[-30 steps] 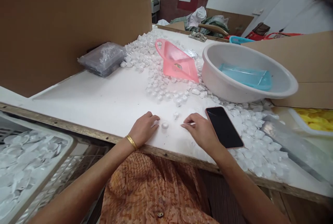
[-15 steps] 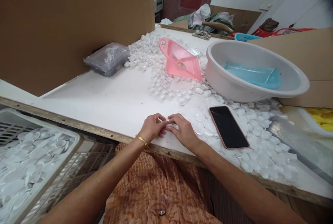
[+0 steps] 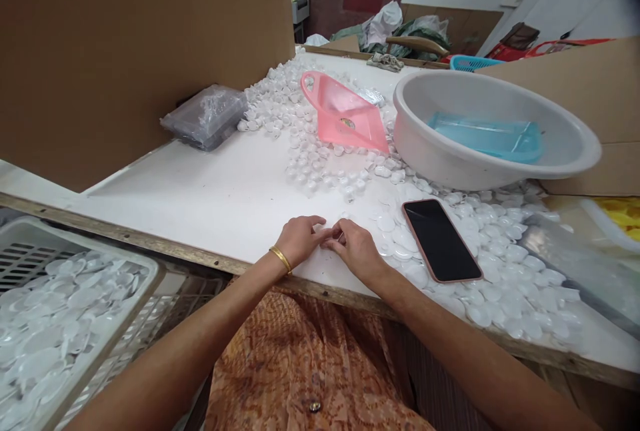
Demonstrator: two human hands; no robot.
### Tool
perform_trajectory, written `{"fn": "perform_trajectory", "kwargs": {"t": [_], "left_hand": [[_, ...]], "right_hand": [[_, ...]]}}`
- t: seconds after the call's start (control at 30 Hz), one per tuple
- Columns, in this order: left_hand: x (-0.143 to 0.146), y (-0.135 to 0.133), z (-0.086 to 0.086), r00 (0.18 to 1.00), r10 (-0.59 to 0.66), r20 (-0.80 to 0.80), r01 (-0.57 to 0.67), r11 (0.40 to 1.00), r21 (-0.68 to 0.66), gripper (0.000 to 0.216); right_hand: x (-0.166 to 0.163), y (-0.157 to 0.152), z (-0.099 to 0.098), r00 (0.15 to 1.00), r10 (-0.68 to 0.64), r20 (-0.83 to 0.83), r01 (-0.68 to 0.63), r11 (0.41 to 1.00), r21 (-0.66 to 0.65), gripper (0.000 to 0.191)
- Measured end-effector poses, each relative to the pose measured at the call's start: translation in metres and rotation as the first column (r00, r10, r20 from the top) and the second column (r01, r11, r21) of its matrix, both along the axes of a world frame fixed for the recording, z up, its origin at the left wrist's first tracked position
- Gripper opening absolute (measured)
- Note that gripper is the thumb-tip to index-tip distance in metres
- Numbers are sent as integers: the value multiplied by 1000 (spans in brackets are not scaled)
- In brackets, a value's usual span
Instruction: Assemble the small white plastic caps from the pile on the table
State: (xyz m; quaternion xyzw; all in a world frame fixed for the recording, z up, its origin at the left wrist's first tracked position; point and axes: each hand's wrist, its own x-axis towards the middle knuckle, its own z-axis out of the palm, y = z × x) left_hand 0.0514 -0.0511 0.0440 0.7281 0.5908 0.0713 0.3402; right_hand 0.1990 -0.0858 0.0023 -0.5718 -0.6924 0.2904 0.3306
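My left hand (image 3: 299, 240) and my right hand (image 3: 356, 248) meet fingertip to fingertip near the front edge of the white table (image 3: 210, 184). Both pinch a small white plastic piece (image 3: 329, 239) between them; most of it is hidden by the fingers. A gold bangle sits on my left wrist. To the right of my right hand lie flat white discs (image 3: 395, 234) and a black phone (image 3: 441, 239) face up.
A heap of small white caps (image 3: 300, 131) spreads across the back, with a pink scoop (image 3: 345, 114) on it. A grey basin (image 3: 495, 134) holds a blue tray. A bagged pack (image 3: 205, 114) sits by the cardboard wall. A crate (image 3: 60, 311) of white discs stands lower left.
A second ago my hands were apart, each near a loose white piece. They came together in front of me and now hold the piece between their fingertips.
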Motion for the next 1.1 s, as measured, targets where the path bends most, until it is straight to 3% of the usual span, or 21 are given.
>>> {"fn": "perform_trajectory", "kwargs": {"t": [0.13,0.23,0.43,0.6,0.7,0.83,0.93,1.0,1.1], "left_hand": [[-1,1,4,941,-220,-258,271,945,183,30],[-4,0,3,892,-284,-352,376,898,228,34],[-9,0,-3,887,-268,-377,387,876,288,32],[-17,-4,-3,887,-172,-429,360,840,406,31],[-20,-12,-1,865,-203,-458,426,779,459,28],[-21,-23,2,804,-266,-532,561,637,529,24],[-22,-22,1,815,-291,-500,568,568,595,20],[-24,-18,-2,837,-332,-434,546,546,635,21],[-27,-12,-6,834,-399,-381,551,564,615,24]], "right_hand": [[-1,-1,2,995,-21,-93,13,996,-90,20],[-2,-2,3,990,-4,-142,-14,992,-122,25],[-6,-2,0,1000,5,-23,-5,1000,4,22],[-9,0,0,1000,13,22,-14,999,38,16],[-10,1,-1,999,3,52,-5,999,41,16],[-11,3,-3,994,-8,112,6,1000,17,14],[-10,5,-3,992,0,125,-1,1000,11,13],[-10,6,-2,992,7,125,-8,1000,12,14],[-9,5,-1,993,6,118,-6,1000,-2,15]]}}
